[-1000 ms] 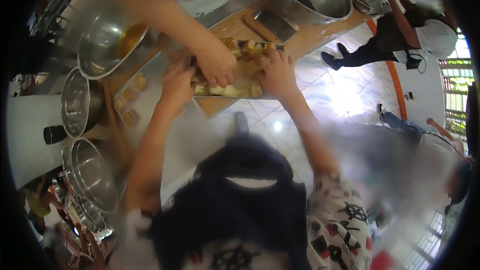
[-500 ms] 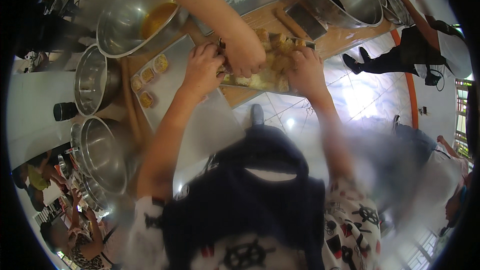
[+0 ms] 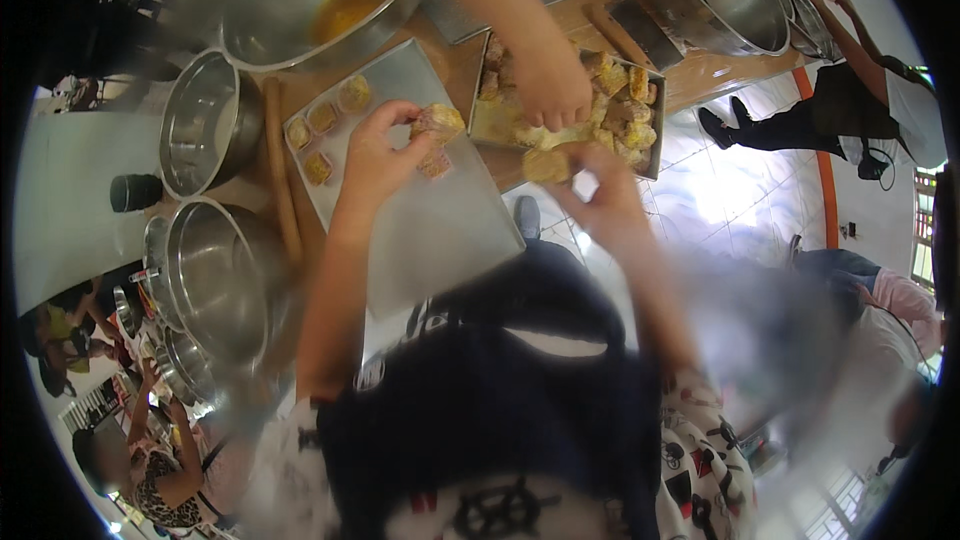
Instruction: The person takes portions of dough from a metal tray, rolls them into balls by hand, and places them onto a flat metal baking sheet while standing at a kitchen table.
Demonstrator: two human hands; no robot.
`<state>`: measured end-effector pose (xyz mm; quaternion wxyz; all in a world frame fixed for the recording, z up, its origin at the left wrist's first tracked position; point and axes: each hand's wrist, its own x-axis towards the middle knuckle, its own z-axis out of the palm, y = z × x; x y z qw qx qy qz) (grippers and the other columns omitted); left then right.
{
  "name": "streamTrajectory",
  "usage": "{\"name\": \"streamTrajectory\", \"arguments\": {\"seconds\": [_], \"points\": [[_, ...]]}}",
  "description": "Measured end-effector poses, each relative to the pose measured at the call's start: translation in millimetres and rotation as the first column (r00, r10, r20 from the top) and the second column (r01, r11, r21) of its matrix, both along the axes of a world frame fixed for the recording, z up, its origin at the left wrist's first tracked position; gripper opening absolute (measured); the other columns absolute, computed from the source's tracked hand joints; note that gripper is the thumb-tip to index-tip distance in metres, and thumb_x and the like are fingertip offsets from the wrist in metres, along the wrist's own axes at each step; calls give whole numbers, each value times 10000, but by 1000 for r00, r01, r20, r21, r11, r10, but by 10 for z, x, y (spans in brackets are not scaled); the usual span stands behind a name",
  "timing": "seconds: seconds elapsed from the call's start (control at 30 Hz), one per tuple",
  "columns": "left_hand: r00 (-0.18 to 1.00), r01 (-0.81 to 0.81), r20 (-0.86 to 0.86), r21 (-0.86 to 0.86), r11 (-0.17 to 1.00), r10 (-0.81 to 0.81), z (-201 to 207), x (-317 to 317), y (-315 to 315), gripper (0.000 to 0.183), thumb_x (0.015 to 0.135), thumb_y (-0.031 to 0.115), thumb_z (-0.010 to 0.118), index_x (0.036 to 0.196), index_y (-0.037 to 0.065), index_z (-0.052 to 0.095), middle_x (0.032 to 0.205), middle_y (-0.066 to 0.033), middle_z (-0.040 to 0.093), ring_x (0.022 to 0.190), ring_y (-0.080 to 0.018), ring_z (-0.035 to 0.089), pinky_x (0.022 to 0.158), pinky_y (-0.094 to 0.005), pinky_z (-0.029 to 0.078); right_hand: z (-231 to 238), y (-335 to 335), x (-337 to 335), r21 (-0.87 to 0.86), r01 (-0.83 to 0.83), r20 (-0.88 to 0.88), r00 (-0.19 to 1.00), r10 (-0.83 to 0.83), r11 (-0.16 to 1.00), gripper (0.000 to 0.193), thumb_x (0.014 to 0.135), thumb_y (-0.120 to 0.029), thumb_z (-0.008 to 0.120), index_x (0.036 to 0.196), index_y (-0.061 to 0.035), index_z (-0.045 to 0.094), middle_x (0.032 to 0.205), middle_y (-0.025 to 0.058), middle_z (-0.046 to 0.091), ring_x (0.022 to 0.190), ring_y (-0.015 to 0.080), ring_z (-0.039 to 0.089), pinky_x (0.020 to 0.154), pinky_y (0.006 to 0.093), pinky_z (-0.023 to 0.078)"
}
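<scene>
My left hand (image 3: 380,152) pinches a yellow, crumb-coated cake piece (image 3: 438,123) between thumb and fingers. It hovers over a flat pale tray (image 3: 430,240), where another piece in a pinkish liner (image 3: 434,164) sits just below. Several similar pieces (image 3: 322,117) stand at that tray's far left. My right hand (image 3: 607,198) is closed on a second crumb-coated piece (image 3: 546,167) at the near edge of a metal pan (image 3: 492,128). More coated pieces (image 3: 625,120) crowd the pan's right side. Another person's hand (image 3: 555,90) reaches into the pan from the far side.
Steel bowls stand along the left, one (image 3: 210,125) beside a rolling pin (image 3: 282,170) and another (image 3: 225,280) nearer. A large bowl with orange liquid (image 3: 355,12) is at the far left. Another steel bowl (image 3: 720,0) and a dark block (image 3: 645,32) lie far right. People stand at both sides.
My left hand has left the pan and moved over the pale tray with a cake piece. My right hand has drawn back to the pan's near edge, holding another. The other person's hand shifted right.
</scene>
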<state>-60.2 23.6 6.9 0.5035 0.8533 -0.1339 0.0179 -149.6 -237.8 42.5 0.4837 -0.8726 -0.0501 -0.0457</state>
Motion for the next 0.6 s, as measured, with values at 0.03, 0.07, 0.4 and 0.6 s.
{"name": "streamTrajectory", "arguments": {"seconds": [0.03,0.07,0.4,0.6], "points": [[998,-53,-25,-48,997,52,-39,-41,120,228,709,95,723,913,35,640,849,-71,657,758,-163,607,684,-268,471,-33,142,-22,23,-39,-64,997,41,999,345,695,-119,709,1004,-5,606,909,184,607,833,339,604,736,390,482],[998,-61,-27,-48,997,60,-45,-93,212,228,709,95,723,913,35,640,849,-71,657,758,-163,607,684,-268,471,-67,278,-32,46,-72,-126,989,78,996,343,699,-144,707,999,-6,613,911,185,613,839,335,610,739,387,485],[720,-520,-562,-48,853,408,-430,-677,460,459,778,125,707,1189,27,525,843,-60,618,720,-114,568,643,-240,456,-657,1060,74,-9,-186,-476,865,159,983,371,716,-301,691,896,18,633,769,191,645,756,363,630,695,415,495],[767,-538,-327,140,831,552,-598,-679,346,557,819,275,659,1292,76,444,805,-89,648,713,-187,612,662,-313,478,-798,1164,57,-6,-104,-382,919,93,995,374,724,-316,692,843,33,631,783,221,641,766,369,631,696,421,495]]}}
